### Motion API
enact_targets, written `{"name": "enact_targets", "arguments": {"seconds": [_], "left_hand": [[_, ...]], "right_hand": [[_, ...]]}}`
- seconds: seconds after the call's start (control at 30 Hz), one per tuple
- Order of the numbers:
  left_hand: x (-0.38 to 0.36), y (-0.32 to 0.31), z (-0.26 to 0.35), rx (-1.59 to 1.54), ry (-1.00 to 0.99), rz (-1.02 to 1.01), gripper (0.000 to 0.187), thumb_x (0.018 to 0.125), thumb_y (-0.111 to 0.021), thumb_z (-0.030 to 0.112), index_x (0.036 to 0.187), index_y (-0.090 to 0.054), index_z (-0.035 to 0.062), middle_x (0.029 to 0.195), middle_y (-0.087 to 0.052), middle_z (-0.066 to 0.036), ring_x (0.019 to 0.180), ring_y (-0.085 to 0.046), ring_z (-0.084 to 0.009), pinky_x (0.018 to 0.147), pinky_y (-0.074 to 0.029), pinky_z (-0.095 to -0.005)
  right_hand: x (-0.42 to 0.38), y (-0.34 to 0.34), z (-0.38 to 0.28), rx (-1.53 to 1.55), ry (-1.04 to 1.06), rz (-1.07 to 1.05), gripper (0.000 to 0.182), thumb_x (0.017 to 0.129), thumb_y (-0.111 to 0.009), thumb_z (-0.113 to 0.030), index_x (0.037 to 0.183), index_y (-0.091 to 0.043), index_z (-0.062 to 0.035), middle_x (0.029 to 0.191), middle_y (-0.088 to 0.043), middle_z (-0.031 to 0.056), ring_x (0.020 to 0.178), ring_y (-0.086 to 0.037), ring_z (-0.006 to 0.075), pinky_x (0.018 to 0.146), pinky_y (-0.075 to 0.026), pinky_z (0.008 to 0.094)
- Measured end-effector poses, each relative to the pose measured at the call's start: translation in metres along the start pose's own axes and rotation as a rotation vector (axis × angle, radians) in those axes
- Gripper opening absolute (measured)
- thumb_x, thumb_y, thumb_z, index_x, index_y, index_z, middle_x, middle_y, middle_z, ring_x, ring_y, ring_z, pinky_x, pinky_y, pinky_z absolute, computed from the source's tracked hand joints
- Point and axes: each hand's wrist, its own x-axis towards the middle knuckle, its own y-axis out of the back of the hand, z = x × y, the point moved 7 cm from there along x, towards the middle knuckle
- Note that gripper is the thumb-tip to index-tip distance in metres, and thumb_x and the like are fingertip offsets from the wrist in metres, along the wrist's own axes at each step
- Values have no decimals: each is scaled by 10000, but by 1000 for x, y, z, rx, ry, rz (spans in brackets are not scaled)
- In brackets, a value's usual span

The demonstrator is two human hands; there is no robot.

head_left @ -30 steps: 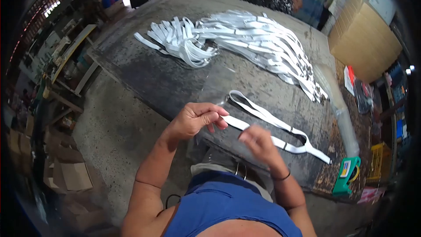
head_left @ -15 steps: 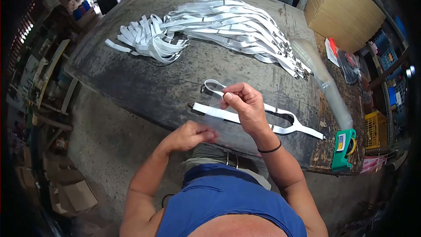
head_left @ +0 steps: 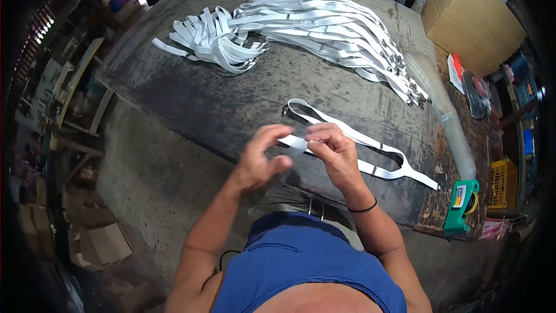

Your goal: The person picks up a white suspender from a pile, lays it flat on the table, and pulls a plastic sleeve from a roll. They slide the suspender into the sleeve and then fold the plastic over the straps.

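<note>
My right hand (head_left: pixel 335 156) pinches a clear plastic bag (head_left: pixel 297 145), blurred and partly see-through, over the table's near edge. Facing it, my left hand (head_left: pixel 258 157) has its thumb and fingers spread apart, with nothing visibly held between them. Under and beyond my hands lies a pair of white suspenders (head_left: pixel 370 139) with dark metal fittings. Its two straps join in a Y at the right, and one strap loops round at the far left end. My hands hide part of the nearer strap.
A big pile of white suspenders (head_left: pixel 324 23) covers the back of the worn table (head_left: pixel 174 101). On the right are a long roll of clear plastic (head_left: pixel 454 133), a green tape dispenser (head_left: pixel 461 207) and a cardboard box (head_left: pixel 475 20). A yellow crate (head_left: pixel 502 182) stands beyond the table.
My left hand has risen toward my right hand and opened its fingers. The plastic, which hung lower between both hands, now shows as a small blurred piece at my right fingertips. The view has shifted slightly.
</note>
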Motion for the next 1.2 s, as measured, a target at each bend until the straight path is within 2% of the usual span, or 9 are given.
{"name": "enact_targets", "arguments": {"seconds": [0.07,0.13,0.27,0.4,0.43,0.53,0.87,0.93,1.2], "left_hand": [[5,-44,-22,-503,257,-102,480,899,-733,295,1263,-577,24,1165,-631,-56,1023,-615,-180,873,-505,-318],[7,-63,-23,-649,369,-148,333,935,-692,248,1165,-631,16,1093,-661,-48,963,-628,-127,833,-507,-277],[3,-79,-33,-361,430,-224,176,975,-617,153,971,-687,-9,911,-698,-65,814,-668,-130,747,-523,-273],[0,-83,-23,-59,350,-300,182,961,-621,168,949,-687,-1,800,-706,-57,764,-673,-125,703,-523,-282],[-1,-83,-22,3,309,-306,182,953,-629,172,936,-687,1,773,-706,-62,745,-674,-126,687,-523,-288],[-5,-81,-19,68,318,-303,151,924,-650,157,920,-683,9,753,-691,-101,691,-677,-182,645,-519,-322],[-10,-85,2,-134,257,-323,145,869,-692,136,902,-668,-4,746,-682,-84,729,-640,-126,699,-516,-297],[-16,-97,-6,-90,371,-539,138,876,-686,130,891,-657,-4,733,-665,-96,692,-607,-116,663,-501,-310],[-23,-96,-17,16,288,-414,160,905,-673,152,860,-654,-1,700,-651,-93,632,-577,-108,598,-480,-310]], "right_hand": [[-8,2,-5,-80,66,18,105,866,-706,-92,947,-711,-25,990,-642,59,949,-599,175,835,-477,303],[-15,18,-9,-141,75,76,108,900,-675,-99,971,-700,-22,978,-629,25,897,-583,135,798,-470,275],[-24,55,2,10,-163,60,199,965,-619,-167,1098,-637,-21,943,-618,-4,845,-534,75,741,-447,244],[-22,61,-26,-383,-117,-82,191,988,-597,-194,1023,-640,-12,924,-589,2,837,-511,83,740,-427,236],[-20,61,-35,-450,-65,-78,164,941,-631,-156,960,-626,7,833,-602,96,761,-565,190,687,-458,324],[-23,57,-44,-653,-22,-130,132,917,-652,-127,931,-617,-1,792,-583,111,734,-567,237,660,-451,352],[-47,23,-46,-789,285,-330,106,818,-705,-57,816,-605,-21,740,-555,98,687,-558,313,625,-458,380],[-48,17,-45,-795,283,-349,127,809,-720,-62,817,-602,-15,747,-557,98,699,-563,302,626,-461,370],[-49,24,-40,-824,176,-270,148,810,-722,-79,818,-583,-29,732,-524,104,697,-555,298,599,-451,385]]}}
